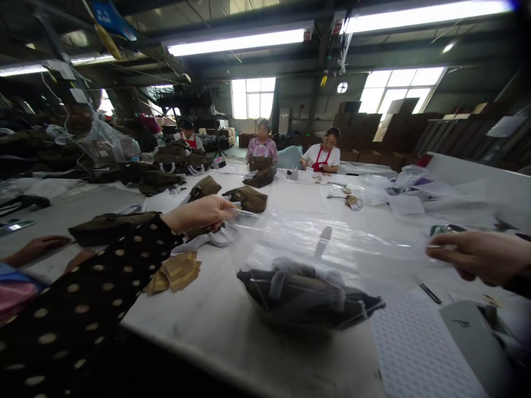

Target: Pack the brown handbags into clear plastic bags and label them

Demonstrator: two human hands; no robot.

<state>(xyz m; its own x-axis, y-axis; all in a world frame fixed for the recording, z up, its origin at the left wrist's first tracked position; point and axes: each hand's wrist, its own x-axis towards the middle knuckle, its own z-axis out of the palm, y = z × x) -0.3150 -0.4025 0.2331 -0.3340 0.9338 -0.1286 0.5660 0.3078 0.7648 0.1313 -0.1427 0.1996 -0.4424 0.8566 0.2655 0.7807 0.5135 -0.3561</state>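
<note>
My left hand (207,213) pinches the upper left corner of a clear plastic bag (286,237). At the opposite upper corner, my right hand (477,254) is closed on the bag's edge, slightly blurred. The film is stretched wide between both hands. Inside its lower part lies a dark handbag (307,298) with its handles upward, just above or on the white table (199,337); which of the two I cannot tell. Brown paper pieces (176,272) lie below my left forearm.
Brown bags (246,198) lie beyond my left hand. A co-worker's hands (45,246) rest at the left. Several people sit at the far side. A sheet of white labels (418,345) and a grey device (473,337) are at the right front. Loose plastic (409,177) is piled at the right.
</note>
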